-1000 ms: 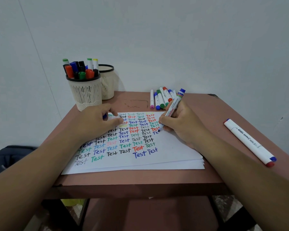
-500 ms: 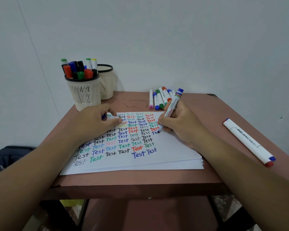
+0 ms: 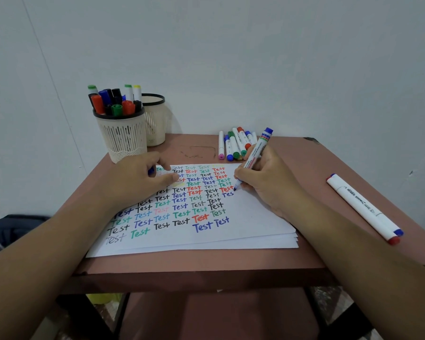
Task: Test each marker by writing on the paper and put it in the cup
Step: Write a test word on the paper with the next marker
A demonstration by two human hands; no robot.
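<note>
Since the earlier frame, the blue marker (image 3: 255,154) has been carried slightly rightward along the row, where "Tes" is now written. It is gripped by the curled fingers (image 3: 241,176) of the right hand (image 3: 265,182), its tip just below them, touching the paper (image 3: 255,217). The left hand (image 3: 138,182) is pressed on the paper, and a small blue object, possibly the cap (image 3: 151,171), is pinched under its curled fingers. Beyond those fingers, the cup (image 3: 120,138) of tested markers is seen on the counter (image 3: 304,163); loose markers (image 3: 236,146) lie just beyond the right fingers.
</note>
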